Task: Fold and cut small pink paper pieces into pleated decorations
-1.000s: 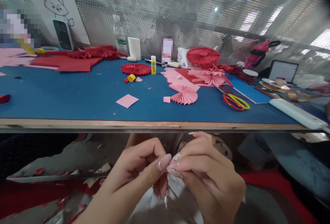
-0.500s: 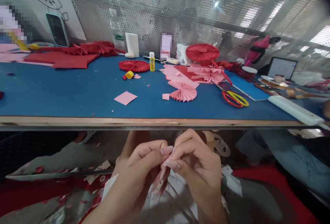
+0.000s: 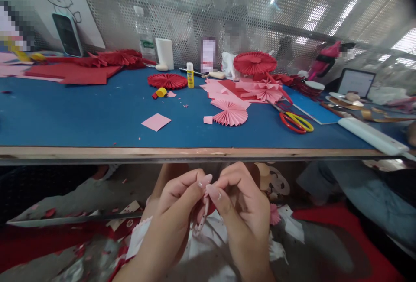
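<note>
Below the table edge, over my lap, my left hand (image 3: 178, 206) and my right hand (image 3: 245, 208) meet with fingers curled and tips pinched. A thin pale strip with small dark dots (image 3: 204, 216), perhaps a cord or garment tie, hangs from between the fingertips. Its upper end is hidden by the fingers. White cloth (image 3: 208, 247) lies beneath both hands. On the table beyond are a pink square of paper (image 3: 156, 122), a pink pleated paper fan (image 3: 230, 113) and a small pink paper piece (image 3: 208, 120).
A glue stick (image 3: 190, 75) stands upright by a red pleated rosette (image 3: 167, 81). Scissors (image 3: 296, 122) with red and yellow handles lie to the right, near a long white object (image 3: 372, 136). The wooden table edge (image 3: 208, 153) runs just beyond my hands. Paper scraps litter the floor.
Both hands have shifted slightly, and the pinched fingertips have moved a little left and up. More of the dotted strip now shows below them. The table's things lie as before.
</note>
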{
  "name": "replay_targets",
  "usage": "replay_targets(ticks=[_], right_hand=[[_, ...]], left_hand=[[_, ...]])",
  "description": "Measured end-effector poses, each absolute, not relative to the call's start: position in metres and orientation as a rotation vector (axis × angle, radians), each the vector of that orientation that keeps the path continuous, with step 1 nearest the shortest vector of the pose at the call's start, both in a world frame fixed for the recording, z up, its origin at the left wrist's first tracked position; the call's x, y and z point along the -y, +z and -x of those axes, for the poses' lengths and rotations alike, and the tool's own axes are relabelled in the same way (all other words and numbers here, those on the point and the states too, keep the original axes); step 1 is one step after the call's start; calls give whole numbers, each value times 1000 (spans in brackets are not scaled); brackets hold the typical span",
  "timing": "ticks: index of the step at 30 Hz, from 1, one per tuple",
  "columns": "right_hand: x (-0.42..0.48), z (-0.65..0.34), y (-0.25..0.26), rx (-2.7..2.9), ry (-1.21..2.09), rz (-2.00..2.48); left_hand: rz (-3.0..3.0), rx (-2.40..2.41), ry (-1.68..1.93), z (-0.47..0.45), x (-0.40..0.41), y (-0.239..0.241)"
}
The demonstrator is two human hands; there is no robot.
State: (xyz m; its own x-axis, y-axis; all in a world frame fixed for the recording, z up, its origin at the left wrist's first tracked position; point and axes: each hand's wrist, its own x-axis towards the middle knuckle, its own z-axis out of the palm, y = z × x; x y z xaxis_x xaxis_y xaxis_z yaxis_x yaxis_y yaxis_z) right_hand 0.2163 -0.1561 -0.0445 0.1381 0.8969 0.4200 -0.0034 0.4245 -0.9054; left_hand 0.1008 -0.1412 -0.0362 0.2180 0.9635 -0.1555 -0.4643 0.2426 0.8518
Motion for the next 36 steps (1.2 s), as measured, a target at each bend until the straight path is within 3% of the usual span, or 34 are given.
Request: replay_targets(ticks=[6, 17, 28, 36], right_hand=[[165, -212, -45, 1245, 825, 923], [165, -196, -55, 1156, 688, 848], [174, -190, -51, 950, 910, 828], [171, -198, -56, 1081, 882, 737]], left_hand=[[-1156, -884, 1172, -92, 147, -45], [-1205, -839, 1194, -96, 148, -51], [-1436, -1133, 1177, -80, 163, -74], [-1701, -963, 1212, -83, 167, -52]])
